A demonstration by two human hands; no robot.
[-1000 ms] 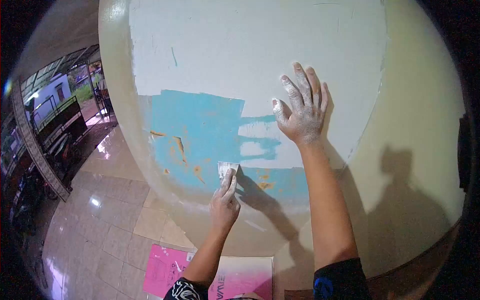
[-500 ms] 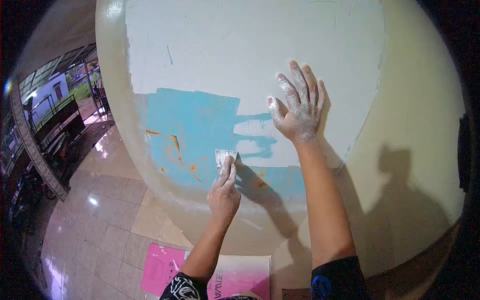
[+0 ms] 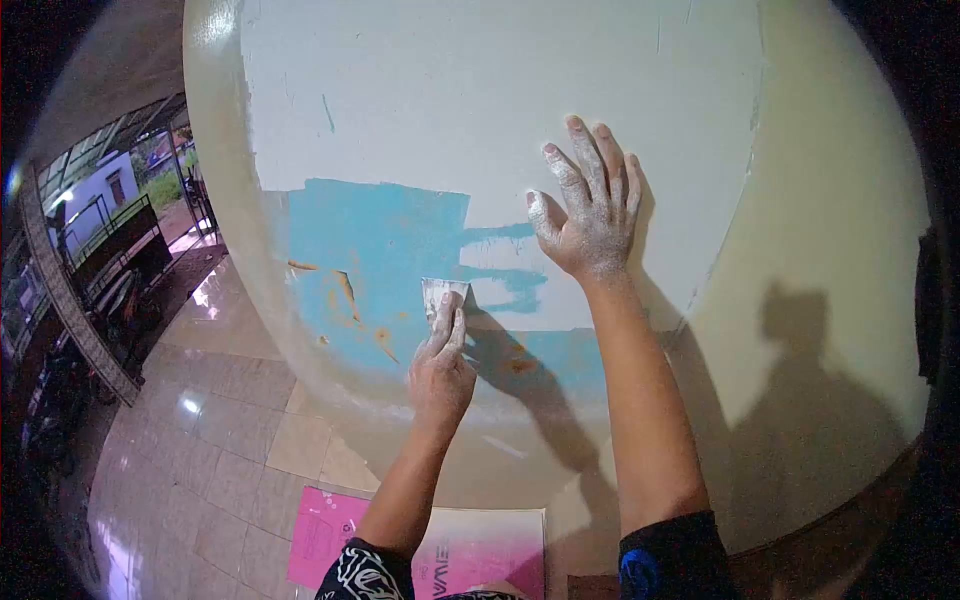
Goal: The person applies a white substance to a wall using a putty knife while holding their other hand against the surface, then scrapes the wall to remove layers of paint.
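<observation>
My left hand is closed round a putty knife, whose wide blade lies against the blue patch of the wall, near that patch's right part. White dust coats the fingers of both hands. Higher up and to the right, my right hand rests with spread fingers on the white coated area and holds nothing. Rust-coloured marks and peeled spots show on the lower left of the blue. Blue streaks run right from it toward my right wrist.
Pink printed sheets lie below my arms. Shiny floor tiles spread at the lower left. Beyond them are an opening, a dark railing and parked motorcycles. Shadows fall on the wall's right side.
My left hand and the putty knife have moved slightly up along the blue patch. My right hand stays spread on the white area; the view has shifted a little.
</observation>
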